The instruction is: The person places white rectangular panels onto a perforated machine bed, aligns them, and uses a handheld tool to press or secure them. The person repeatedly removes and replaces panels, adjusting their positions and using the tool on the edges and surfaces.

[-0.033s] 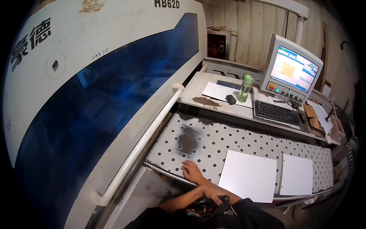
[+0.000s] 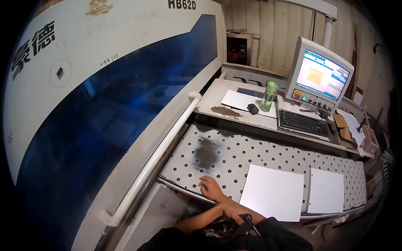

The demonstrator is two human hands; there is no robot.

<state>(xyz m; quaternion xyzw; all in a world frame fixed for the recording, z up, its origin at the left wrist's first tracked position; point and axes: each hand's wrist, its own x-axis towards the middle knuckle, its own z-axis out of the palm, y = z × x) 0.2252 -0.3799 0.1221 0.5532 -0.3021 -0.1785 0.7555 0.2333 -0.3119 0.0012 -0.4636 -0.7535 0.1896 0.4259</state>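
My right hand (image 2: 211, 189) lies on the near left edge of a pale work table (image 2: 234, 146) dotted with dark round studs. Its fingers are loosely bent and apart, with nothing in them. My forearms cross close to my body. My left hand (image 2: 235, 214) is tucked against the right forearm, its fingers mostly hidden. Beside it is a dark thing with a pale, thin end (image 2: 250, 221); whether the hand holds it cannot be made out. To the right, a larger white panel (image 2: 274, 192) and a smaller white panel (image 2: 325, 190) lie flat on the studded table.
A big white machine with a dark blue window (image 2: 125, 104) and a white rail (image 2: 155, 157) stands at left. Behind the table, a ledge carries a green bottle (image 2: 269, 96), a black block (image 2: 253, 109) and a keyboard (image 2: 303, 123) below a lit control screen (image 2: 322, 75). Papers (image 2: 354, 129) lie far right.
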